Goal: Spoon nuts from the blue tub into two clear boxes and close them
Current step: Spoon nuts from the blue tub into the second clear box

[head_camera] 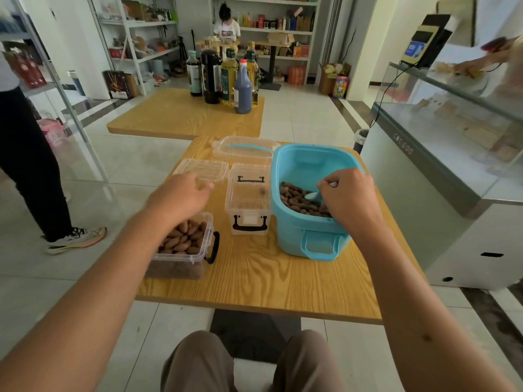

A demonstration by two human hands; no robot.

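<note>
The blue tub point(308, 236) stands on the right of the wooden table point(263, 284) with brown nuts point(294, 196) in its bottom. My right hand point(349, 193) is inside the tub and grips a light blue spoon point(314, 196) whose bowl lies in the nuts. A clear box point(186, 244) full of nuts sits at the left front, lidless. A second clear box point(248, 202) stands in the middle, nearly empty. My left hand point(181, 193) hovers above the full box, its fingers reaching toward a clear lid point(201, 168) lying flat behind it.
The tub's clear lid point(243, 147) with a blue strip lies at the table's far edge. A second table point(181, 117) with several bottles stands beyond. A glass counter point(441, 154) is on the right; a person's legs are at the left.
</note>
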